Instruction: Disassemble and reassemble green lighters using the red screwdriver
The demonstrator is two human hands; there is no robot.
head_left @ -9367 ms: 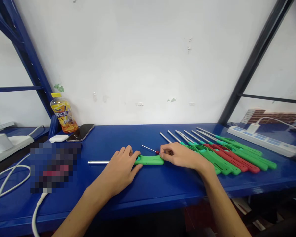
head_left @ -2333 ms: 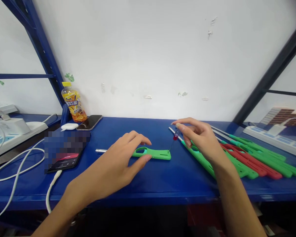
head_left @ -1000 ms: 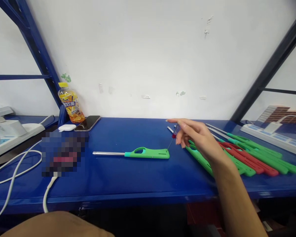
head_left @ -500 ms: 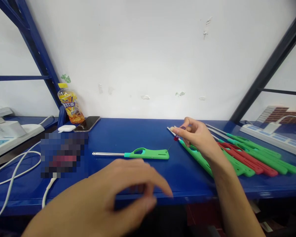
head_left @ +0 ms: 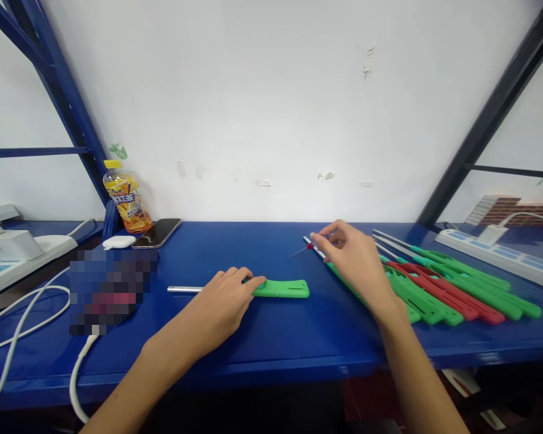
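Observation:
A green long-nosed lighter (head_left: 286,289) lies flat on the blue table (head_left: 271,343), its metal barrel pointing left. My left hand (head_left: 219,304) is closed around its middle, covering the trigger opening. In my right hand (head_left: 353,259) a small screwdriver (head_left: 310,246) with a clear and red handle is pinched between thumb and fingers. Its thin shaft points left and down, apart from the lighter's handle end and blurred. Beside and partly behind my right hand lie several more lighters, green ones (head_left: 428,301) and red ones (head_left: 461,304), in a fanned row.
At the back left stand a drink bottle (head_left: 127,202), a dark phone (head_left: 158,233) and a white case (head_left: 119,242). A blurred-out device (head_left: 113,295) with a white cable (head_left: 75,374) lies nearer. A power strip (head_left: 498,259) sits at the right, and a wall is behind.
My left hand came back from the near edge onto the lighter and closed on it. The screwdriver, upright with its tip at the lighter's end, is now lifted away and tilted.

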